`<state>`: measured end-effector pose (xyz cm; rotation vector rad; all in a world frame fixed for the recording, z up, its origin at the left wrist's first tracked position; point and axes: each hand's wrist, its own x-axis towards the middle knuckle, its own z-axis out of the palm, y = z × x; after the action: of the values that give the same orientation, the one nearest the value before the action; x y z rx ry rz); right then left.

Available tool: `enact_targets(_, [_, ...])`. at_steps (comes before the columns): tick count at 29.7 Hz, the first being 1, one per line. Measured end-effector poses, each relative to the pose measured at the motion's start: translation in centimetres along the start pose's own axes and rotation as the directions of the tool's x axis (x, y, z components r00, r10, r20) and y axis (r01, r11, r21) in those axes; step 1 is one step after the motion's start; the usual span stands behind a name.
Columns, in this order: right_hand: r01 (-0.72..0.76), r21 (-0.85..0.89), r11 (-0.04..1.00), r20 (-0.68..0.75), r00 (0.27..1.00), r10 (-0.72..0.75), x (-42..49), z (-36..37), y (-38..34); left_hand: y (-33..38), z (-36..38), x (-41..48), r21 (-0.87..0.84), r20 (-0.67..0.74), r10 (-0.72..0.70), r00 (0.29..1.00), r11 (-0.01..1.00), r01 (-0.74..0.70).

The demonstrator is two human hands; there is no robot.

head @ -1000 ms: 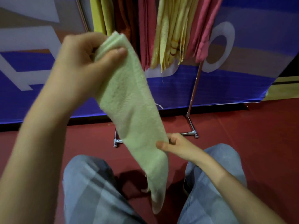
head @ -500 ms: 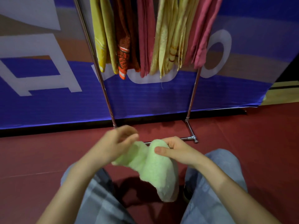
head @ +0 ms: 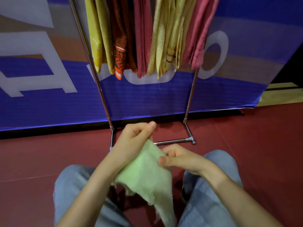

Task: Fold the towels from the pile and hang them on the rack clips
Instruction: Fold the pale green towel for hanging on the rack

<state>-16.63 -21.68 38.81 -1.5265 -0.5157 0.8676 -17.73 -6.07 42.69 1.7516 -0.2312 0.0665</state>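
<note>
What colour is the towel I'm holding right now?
The towel is light green; the head view shows it best.

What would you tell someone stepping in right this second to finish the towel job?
Left hand: grips the top corner of the green towel.
Right hand: pinches the towel's right edge.
The towel hangs loosely between the knees and is not yet neatly folded.
Done: the hung towels, yellow, orange and pink, are already on the rack ahead.
Left: finish folding the green towel, lift it and clip it up. The clips and the pile are out of view.
</note>
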Motion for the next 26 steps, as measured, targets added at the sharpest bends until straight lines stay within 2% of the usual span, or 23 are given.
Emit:
enact_targets(5, [-0.106, 0.0, 0.994, -0.005, 0.994, 0.106, -0.9, 0.0, 4.0, 0.9, -3.3, 0.3, 0.016, -0.141, 0.08, 0.987, 0.997, -0.079])
enact_targets(7, [-0.117, 0.006, 0.993, -0.036, 0.992, 0.117, -1.2, -0.3, 5.3, 0.7, -5.1, 0.3, 0.067, -0.187, 0.057, 0.981, 0.997, -0.045])
enact_targets(10, [-0.045, 0.05, 0.998, -0.058, 0.997, 0.048, -1.4, -0.8, 4.3, -1.3, -7.1, 0.0, 0.228, -0.147, -0.062, 0.987, 0.969, 0.095])
enact_targets(12, [0.04, 0.142, 0.989, -0.074, 0.997, -0.03, -1.5, -0.7, 2.3, -3.3, -7.1, -0.4, 0.358, -0.052, -0.195, 0.979, 0.912, 0.201])
enact_targets(14, [0.118, 0.177, 0.977, -0.093, 0.99, -0.103, -1.0, -0.9, 0.8, -4.4, -5.7, -0.8, 0.294, 0.126, -0.374, 0.919, 0.899, 0.326])
enact_targets(15, [0.132, 0.172, 0.976, -0.105, 0.988, -0.115, -0.7, -1.1, 0.2, -4.8, -4.6, -1.0, 0.231, 0.226, -0.416, 0.881, 0.901, 0.367])
enact_targets(17, [0.115, 0.135, 0.984, -0.114, 0.988, -0.1, -0.3, -0.9, -0.9, -4.5, -1.9, -0.9, 0.111, 0.329, -0.386, 0.862, 0.922, 0.371])
enact_targets(21, [0.086, 0.081, 0.993, -0.188, 0.98, -0.069, 0.0, -1.5, -1.4, -2.6, 1.1, 0.2, -0.062, 0.245, -0.332, 0.911, 0.932, 0.357])
enact_targets(26, [0.13, 0.101, 0.986, -0.269, 0.958, -0.099, -1.4, -2.7, -2.7, -0.4, 2.0, 1.0, -0.023, 0.218, -0.33, 0.919, 0.939, 0.342])
